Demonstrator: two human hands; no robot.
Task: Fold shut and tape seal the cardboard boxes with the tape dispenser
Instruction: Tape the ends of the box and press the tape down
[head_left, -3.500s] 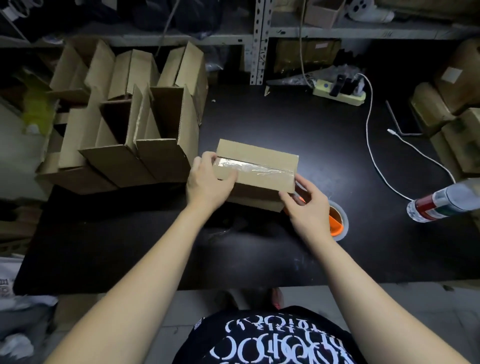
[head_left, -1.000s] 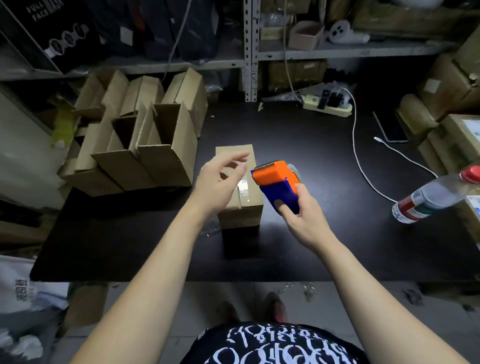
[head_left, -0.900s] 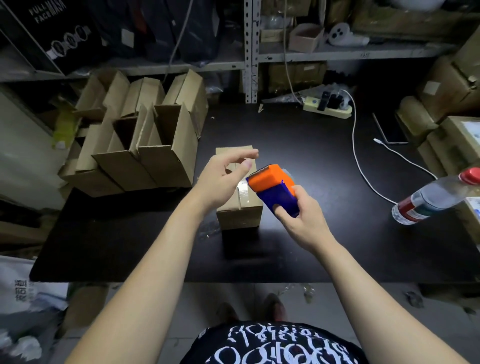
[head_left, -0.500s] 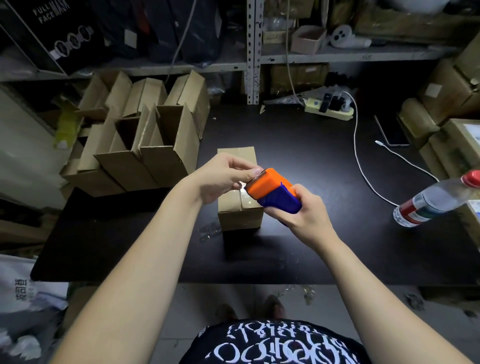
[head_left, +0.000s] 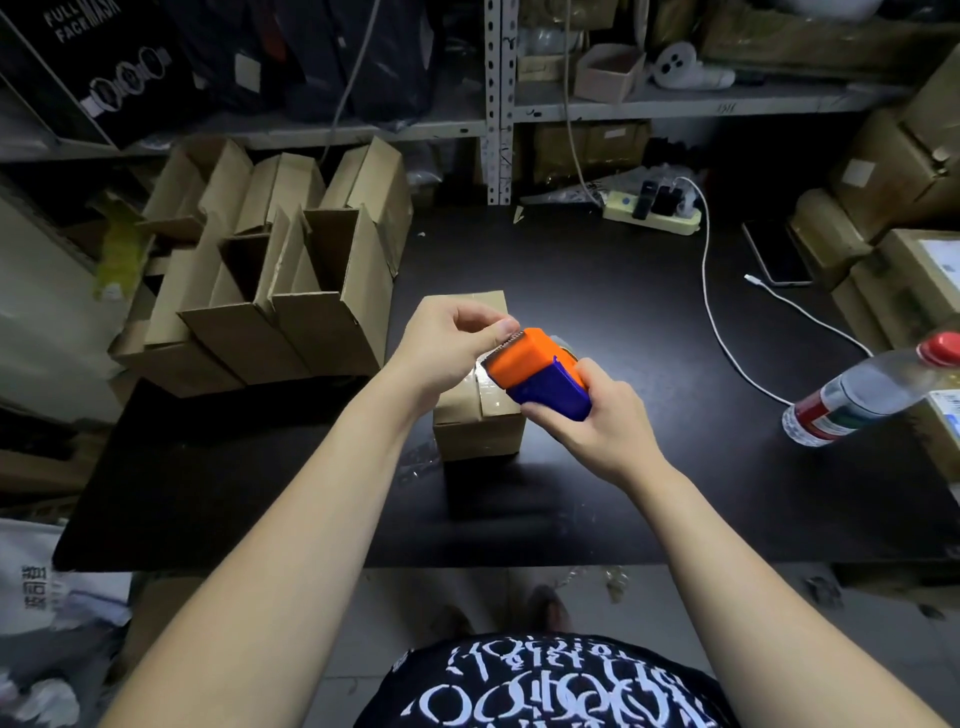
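Note:
A small closed cardboard box (head_left: 475, 426) stands on the black table (head_left: 597, 467), with clear tape along its top seam. Above it my right hand (head_left: 592, 421) grips an orange and blue tape dispenser (head_left: 537, 371), its toothed edge pointing up and left. My left hand (head_left: 447, 345) pinches at that toothed edge with thumb and fingertips; the tape end itself is too small to make out. Both hands hover over the box and partly hide its top.
Several open cardboard boxes (head_left: 291, 291) stand with flaps up at the table's left. A power strip (head_left: 654, 213) and white cable (head_left: 711, 312) lie at the back, a phone (head_left: 776, 254) and a water bottle (head_left: 872, 395) at the right. Cartons (head_left: 893, 171) are stacked at the far right.
The taped box was turned end-on and set down. My right hand picked up the dispenser and raised it; my left hand left the box and closed its fingers on the dispenser's toothed edge.

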